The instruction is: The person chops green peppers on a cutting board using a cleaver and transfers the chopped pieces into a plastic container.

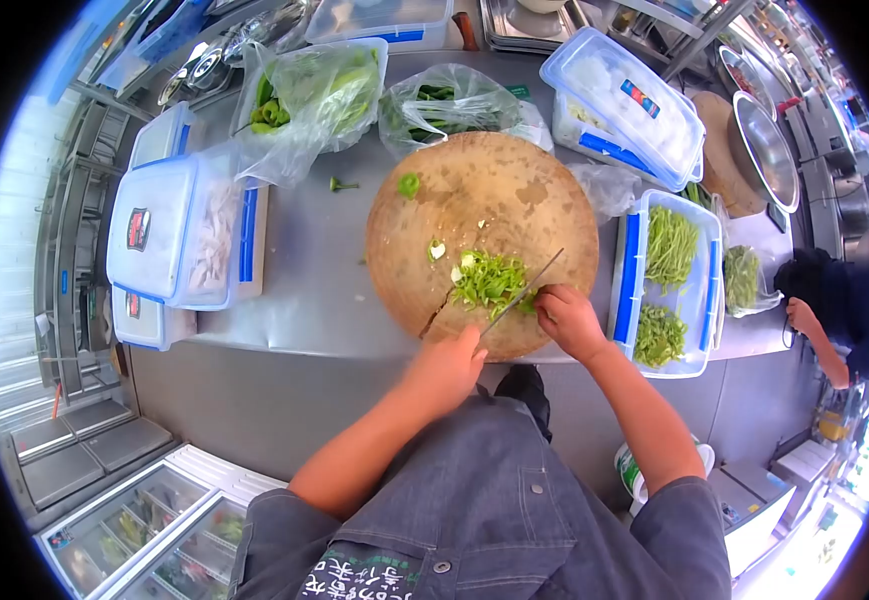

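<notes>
My left hand (pixel 451 362) is closed round the handle of a knife (pixel 524 290), whose blade slants up to the right across a round wooden chopping board (pixel 494 180). At the blade's right side, my right hand (pixel 569 318) has its fingers curled down on green pepper (pixel 528 304), partly hidden beneath them. Left of the blade lies a heap of sliced green pepper (pixel 489 280) with pale bits in it. A green pepper top (pixel 408 185) and a whitish core piece (pixel 436 249) lie farther back on the board.
Right of the board stands an open tub (pixel 626 285) of cut greens. Lidded tubs (pixel 154 230) are stacked at left. Bagged green vegetables (pixel 444 105) and a lidded container (pixel 624 100) stand behind. A steel bowl (pixel 766 150) and another person's hand (pixel 802 316) are at right.
</notes>
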The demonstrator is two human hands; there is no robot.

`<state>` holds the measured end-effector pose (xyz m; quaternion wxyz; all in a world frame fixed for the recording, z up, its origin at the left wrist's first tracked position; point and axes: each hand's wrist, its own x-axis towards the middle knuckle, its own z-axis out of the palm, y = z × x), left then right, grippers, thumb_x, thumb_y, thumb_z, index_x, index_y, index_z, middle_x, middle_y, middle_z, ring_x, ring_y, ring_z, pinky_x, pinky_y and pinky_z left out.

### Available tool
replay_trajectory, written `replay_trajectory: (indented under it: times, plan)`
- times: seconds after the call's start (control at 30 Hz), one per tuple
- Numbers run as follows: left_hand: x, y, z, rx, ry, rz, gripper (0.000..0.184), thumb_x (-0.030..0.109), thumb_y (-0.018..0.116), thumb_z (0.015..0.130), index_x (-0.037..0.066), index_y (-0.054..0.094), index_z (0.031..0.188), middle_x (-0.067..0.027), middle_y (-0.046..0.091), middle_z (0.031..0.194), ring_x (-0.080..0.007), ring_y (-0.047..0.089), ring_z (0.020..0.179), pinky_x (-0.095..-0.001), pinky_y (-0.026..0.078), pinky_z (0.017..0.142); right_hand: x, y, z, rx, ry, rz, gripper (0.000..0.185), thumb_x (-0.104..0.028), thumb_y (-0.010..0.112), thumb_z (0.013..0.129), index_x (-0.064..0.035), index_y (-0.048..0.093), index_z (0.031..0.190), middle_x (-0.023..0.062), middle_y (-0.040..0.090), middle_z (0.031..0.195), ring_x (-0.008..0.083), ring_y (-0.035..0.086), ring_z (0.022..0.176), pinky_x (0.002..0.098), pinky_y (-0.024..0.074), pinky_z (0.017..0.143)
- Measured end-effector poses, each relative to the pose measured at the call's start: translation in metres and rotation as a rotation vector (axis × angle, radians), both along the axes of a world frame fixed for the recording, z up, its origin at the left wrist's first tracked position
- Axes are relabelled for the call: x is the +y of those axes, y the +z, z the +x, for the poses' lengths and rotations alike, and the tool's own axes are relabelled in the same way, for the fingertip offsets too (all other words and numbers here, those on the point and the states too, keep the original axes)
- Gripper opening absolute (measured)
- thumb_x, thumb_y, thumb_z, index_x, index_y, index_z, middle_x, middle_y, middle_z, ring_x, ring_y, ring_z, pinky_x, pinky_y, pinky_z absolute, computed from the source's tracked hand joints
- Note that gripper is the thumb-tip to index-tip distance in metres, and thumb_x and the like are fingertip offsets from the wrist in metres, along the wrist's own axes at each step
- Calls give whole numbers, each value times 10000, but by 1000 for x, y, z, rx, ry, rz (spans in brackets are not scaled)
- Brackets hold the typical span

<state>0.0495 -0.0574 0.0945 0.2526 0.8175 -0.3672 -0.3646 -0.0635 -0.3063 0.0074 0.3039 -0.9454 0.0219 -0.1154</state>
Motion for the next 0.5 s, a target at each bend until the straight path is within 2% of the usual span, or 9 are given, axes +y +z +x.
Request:
replay_trajectory:
  times: [0.17,0.27,0.37,0.5]
  plan:
    - [-3,-28,-24,-86,-16,-70,247,248,549,1028,19,457,1038,-274,657,819,-517,638,791,-608,477,707,0,1,-6,71,-33,53,136,-33,699,803,-52,688,937,108,659,1019,327,643,964,417,542,853]
    - [-15,-34,-15,-51,4,-40,245,239,555,1026,18,452,1021,-275,655,817,-512,640,822,-607,472,719,-8,3,-6,-14,41,-71,170,-29,701,784,-65,700,950,99,657,1017,317,635,977,414,536,871]
    - [-7,-25,-4,-11,35,-2,239,230,561,1024,18,451,1017,-276,655,820,-505,640,840,-603,473,725,-6,8,-5,-35,57,-86,208,-28,702,759,-74,707,962,93,658,1017,309,628,993,414,526,897]
    - [3,0,-6,-87,22,-70,237,226,566,1020,19,451,1014,-278,652,817,-499,641,828,-601,476,724,-6,7,-7,6,45,-46,214,-38,693,750,-67,702,962,97,663,1015,314,626,1006,417,521,911]
